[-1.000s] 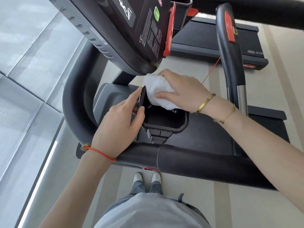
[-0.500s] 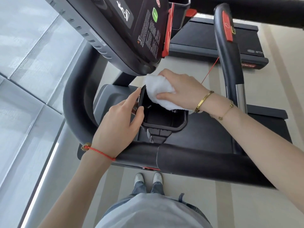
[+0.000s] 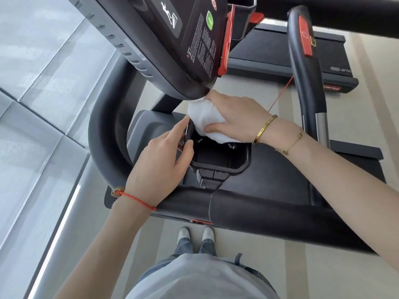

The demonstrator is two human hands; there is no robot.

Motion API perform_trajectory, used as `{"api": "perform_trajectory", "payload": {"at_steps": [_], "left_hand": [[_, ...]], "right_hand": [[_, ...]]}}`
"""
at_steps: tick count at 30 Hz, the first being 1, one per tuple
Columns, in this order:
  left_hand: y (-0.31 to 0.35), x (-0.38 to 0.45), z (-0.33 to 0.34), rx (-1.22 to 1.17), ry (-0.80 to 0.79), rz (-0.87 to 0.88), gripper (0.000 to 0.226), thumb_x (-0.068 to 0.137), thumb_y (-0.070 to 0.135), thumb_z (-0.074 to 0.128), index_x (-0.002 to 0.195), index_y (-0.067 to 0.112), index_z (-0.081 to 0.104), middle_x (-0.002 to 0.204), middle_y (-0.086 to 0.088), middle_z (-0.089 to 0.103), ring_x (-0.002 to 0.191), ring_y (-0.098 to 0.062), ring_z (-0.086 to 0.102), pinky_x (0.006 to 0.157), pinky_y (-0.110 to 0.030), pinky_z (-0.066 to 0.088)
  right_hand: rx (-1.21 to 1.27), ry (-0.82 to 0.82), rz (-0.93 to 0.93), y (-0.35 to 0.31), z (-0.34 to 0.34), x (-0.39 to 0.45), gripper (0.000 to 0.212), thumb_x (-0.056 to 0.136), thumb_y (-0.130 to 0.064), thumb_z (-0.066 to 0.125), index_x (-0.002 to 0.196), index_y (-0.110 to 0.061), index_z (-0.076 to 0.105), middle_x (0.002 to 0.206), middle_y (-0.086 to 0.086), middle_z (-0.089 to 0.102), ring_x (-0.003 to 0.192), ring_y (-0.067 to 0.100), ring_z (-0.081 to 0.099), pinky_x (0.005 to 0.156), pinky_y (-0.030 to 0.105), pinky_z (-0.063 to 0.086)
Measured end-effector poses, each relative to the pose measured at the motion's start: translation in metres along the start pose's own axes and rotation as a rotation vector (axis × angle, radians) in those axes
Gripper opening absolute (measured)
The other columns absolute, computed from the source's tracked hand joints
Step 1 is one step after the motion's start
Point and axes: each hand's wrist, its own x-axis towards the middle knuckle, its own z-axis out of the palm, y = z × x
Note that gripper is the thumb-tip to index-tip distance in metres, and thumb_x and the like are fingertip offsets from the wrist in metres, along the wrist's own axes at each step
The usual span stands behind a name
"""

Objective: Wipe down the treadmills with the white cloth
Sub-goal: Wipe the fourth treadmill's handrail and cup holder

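I stand at a black treadmill [image 3: 269, 214], looking down over its front crossbar. My right hand [image 3: 235, 114] grips a bunched white cloth [image 3: 205, 119] and presses it on the far rim of a black rectangular tray [image 3: 241, 167], just under the tilted console [image 3: 172, 46]. My left hand [image 3: 159, 162] holds the tray's left wall, index finger along the outside and thumb hooked over the rim. The cloth's far edge is hidden under the console.
A black upright handle [image 3: 302, 61] with a red pad and a steel section rises at right. A second treadmill deck [image 3: 280, 52] lies beyond on the beige striped floor. A glass wall [image 3: 38, 83] runs along the left. My shoes [image 3: 195, 234] stand below the crossbar.
My right hand has slid the cloth slightly away along the tray's far rim, towards the console. My left hand keeps its hold on the tray's left wall.
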Motion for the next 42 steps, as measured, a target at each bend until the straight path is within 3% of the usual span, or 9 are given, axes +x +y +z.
{"api": "perform_trajectory", "payload": {"at_steps": [6, 8, 11, 14, 21, 31, 37, 41, 42], "left_hand": [[0.0, -0.001, -0.001, 0.003, 0.007, 0.0, 0.051, 0.099, 0.03, 0.048, 0.148, 0.031, 0.037, 0.098, 0.004, 0.066, 0.089, -0.018, 0.064, 0.085, -0.044, 0.054], [0.0, 0.0, 0.0, 0.001, 0.003, -0.004, 0.052, 0.098, 0.032, 0.046, 0.149, 0.031, 0.037, 0.098, 0.005, 0.065, 0.087, -0.016, 0.064, 0.084, -0.043, 0.054], [0.0, -0.001, 0.0, -0.008, -0.007, -0.006, 0.052, 0.098, 0.033, 0.046, 0.149, 0.029, 0.037, 0.097, 0.003, 0.066, 0.085, -0.016, 0.064, 0.084, -0.043, 0.055], [0.0, -0.001, 0.0, 0.0, -0.007, -0.004, 0.053, 0.097, 0.034, 0.045, 0.149, 0.029, 0.036, 0.098, 0.002, 0.066, 0.086, -0.017, 0.065, 0.085, -0.044, 0.055], [0.0, -0.001, 0.001, -0.013, 0.009, 0.007, 0.051, 0.098, 0.029, 0.049, 0.148, 0.026, 0.039, 0.096, 0.002, 0.065, 0.087, -0.018, 0.065, 0.085, -0.045, 0.055], [0.002, 0.0, -0.001, 0.007, 0.003, 0.009, 0.051, 0.098, 0.028, 0.048, 0.148, 0.023, 0.039, 0.096, 0.0, 0.066, 0.087, -0.02, 0.065, 0.083, -0.046, 0.055], [0.005, 0.0, -0.003, -0.005, 0.001, -0.003, 0.051, 0.098, 0.029, 0.049, 0.148, 0.025, 0.04, 0.098, 0.002, 0.066, 0.087, -0.019, 0.065, 0.085, -0.044, 0.054], [0.004, -0.001, -0.004, -0.014, 0.0, -0.01, 0.051, 0.098, 0.029, 0.05, 0.148, 0.027, 0.04, 0.098, 0.002, 0.067, 0.086, -0.018, 0.065, 0.086, -0.044, 0.054], [0.004, -0.001, -0.004, -0.018, -0.002, -0.01, 0.051, 0.098, 0.029, 0.05, 0.148, 0.027, 0.04, 0.099, 0.002, 0.067, 0.087, -0.018, 0.065, 0.086, -0.044, 0.054]], "right_hand": [[0.362, -0.009, 0.308, 0.012, 0.001, -0.039, 0.06, 0.087, -0.046, 0.062, 0.131, -0.019, 0.034, 0.087, 0.001, 0.053, 0.076, 0.022, 0.053, 0.061, 0.032, 0.036], [0.453, -0.015, 0.345, 0.013, 0.004, -0.053, 0.063, 0.089, -0.042, 0.061, 0.135, -0.017, 0.027, 0.098, 0.004, 0.054, 0.078, 0.018, 0.053, 0.06, 0.027, 0.037], [0.58, -0.019, 0.347, 0.007, 0.009, -0.072, 0.074, 0.09, -0.037, 0.062, 0.143, -0.017, 0.015, 0.123, 0.005, 0.045, 0.101, 0.02, 0.049, 0.068, 0.019, 0.036], [0.682, -0.029, 0.359, 0.002, 0.014, -0.082, 0.082, 0.089, -0.034, 0.062, 0.146, -0.019, 0.005, 0.138, 0.002, 0.034, 0.119, 0.021, 0.043, 0.087, 0.027, 0.037], [0.603, -0.012, 0.427, 0.004, -0.001, -0.045, 0.064, 0.093, -0.035, 0.059, 0.143, -0.014, 0.023, 0.121, 0.01, 0.054, 0.104, 0.027, 0.055, 0.078, 0.031, 0.042], [0.633, 0.042, 0.47, -0.014, 0.017, -0.078, 0.072, 0.096, -0.033, 0.055, 0.145, -0.009, 0.008, 0.144, 0.009, 0.032, 0.108, 0.019, 0.043, 0.085, 0.028, 0.035], [0.491, 0.165, 0.281, 0.004, 0.011, -0.053, 0.052, 0.098, -0.034, 0.052, 0.141, -0.016, 0.03, 0.128, 0.003, 0.047, 0.103, 0.018, 0.048, 0.075, 0.024, 0.031], [0.598, 0.2, 0.069, 0.001, 0.005, -0.082, 0.054, 0.097, -0.041, 0.045, 0.145, -0.019, 0.029, 0.142, -0.011, 0.038, 0.121, 0.001, 0.042, 0.095, 0.006, 0.032], [0.625, 0.172, 0.02, 0.0, 0.002, -0.089, 0.057, 0.097, -0.042, 0.042, 0.147, -0.02, 0.028, 0.148, -0.011, 0.036, 0.129, 0.0, 0.039, 0.103, 0.01, 0.03]]}}
